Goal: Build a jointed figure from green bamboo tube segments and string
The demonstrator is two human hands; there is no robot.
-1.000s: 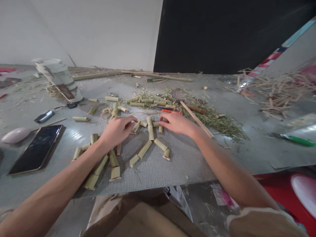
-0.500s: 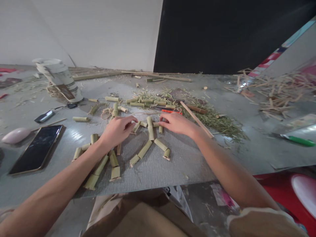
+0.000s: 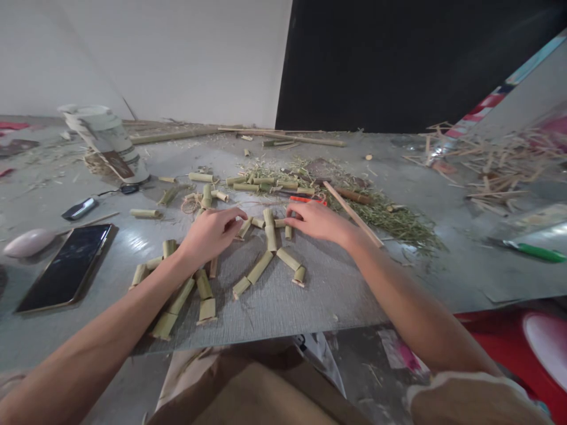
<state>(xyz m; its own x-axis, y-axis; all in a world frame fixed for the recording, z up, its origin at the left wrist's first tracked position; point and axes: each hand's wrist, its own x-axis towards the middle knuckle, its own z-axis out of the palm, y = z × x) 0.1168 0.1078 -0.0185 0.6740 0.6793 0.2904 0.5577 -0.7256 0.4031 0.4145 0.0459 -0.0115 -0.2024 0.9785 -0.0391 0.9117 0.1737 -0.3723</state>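
Note:
A small jointed figure of green bamboo pieces (image 3: pixel 270 230) lies on the grey table between my hands, its two legs spread toward me. My left hand (image 3: pixel 212 233) is beside the figure's left arm, fingers loosely curved and thumb apart from them. On the other side, my right hand (image 3: pixel 316 219) has its thumb and forefinger parted, with the thumb tip at the short arm pieces (image 3: pixel 288 232). Whether either hand touches the bamboo I cannot tell. A second bamboo figure (image 3: pixel 204 289) lies partly hidden under my left hand and forearm.
Behind the hands lie cut bamboo tubes (image 3: pixel 245 188), shavings (image 3: pixel 398 227), a red-orange tool (image 3: pixel 305 200) and a wooden stick (image 3: pixel 352 213). On the left are a phone (image 3: pixel 66 268) and a white container (image 3: pixel 104 141). A green-handled knife (image 3: pixel 538 252) and thin sticks (image 3: pixel 505 171) lie right.

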